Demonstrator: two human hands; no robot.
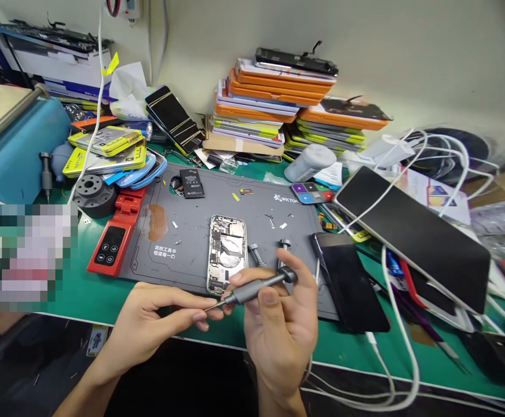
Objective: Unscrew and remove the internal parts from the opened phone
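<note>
Green bench [90, 295] is spanning the scene before me. Grey mat [183, 214] is covering its middle. Blue machine [22, 150] is standing at far left; a stack of cases [274, 90], orange and yellow-green, is resting against the wall. Dark-screened tablet [413, 237] is lying slanted at right, a white cable [378, 197] crossing it.

Hands: the right hand [285, 313] is curling thumb and fingers round the handle of a grey screwdriver [252, 291]; the left hand [148, 313] is pinching the far end of its shaft between thumb and forefinger.

Black phone [357, 284] is lying along the mat's right edge. Opened phone [227, 252] is lying on the mat, internals facing up, just beyond the hands.

The screwdriver is hanging slantwise over the mat's near edge, shaft pointing left and down. Its tip is hiding in the left fingers.

Black battery [192, 183] is lying near the mat's far edge. Tiny loose parts [272, 222] are scattering the surface right of the opened phone.
</note>
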